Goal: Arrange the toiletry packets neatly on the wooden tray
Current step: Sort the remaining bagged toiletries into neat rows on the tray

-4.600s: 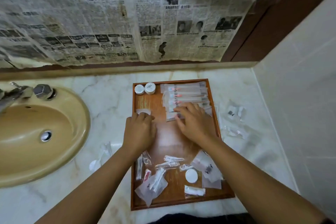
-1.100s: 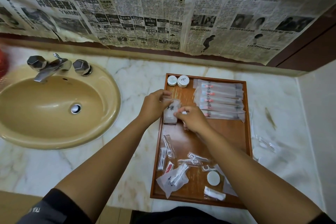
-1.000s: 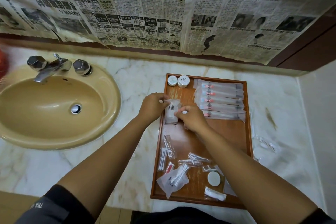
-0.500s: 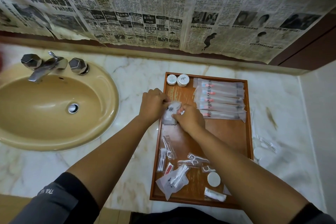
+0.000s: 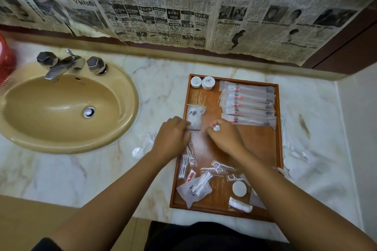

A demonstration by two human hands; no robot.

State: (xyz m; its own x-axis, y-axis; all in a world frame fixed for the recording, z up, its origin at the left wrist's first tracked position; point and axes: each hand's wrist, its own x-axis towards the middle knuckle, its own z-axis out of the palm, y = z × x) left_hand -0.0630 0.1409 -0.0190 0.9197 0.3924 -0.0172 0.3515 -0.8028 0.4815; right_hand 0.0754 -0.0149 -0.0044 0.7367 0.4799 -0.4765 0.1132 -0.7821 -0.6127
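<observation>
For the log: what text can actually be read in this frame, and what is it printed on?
"会计服", with "RM" and unclear digits beneath: an advert on the newspaper covering the wall.
Rest of the newspaper: headlines and columns too blurred to read reliably.
On the toiletry packets: a dark emblem only, no legible words.
On the round tubs: print too small to read.
</observation>
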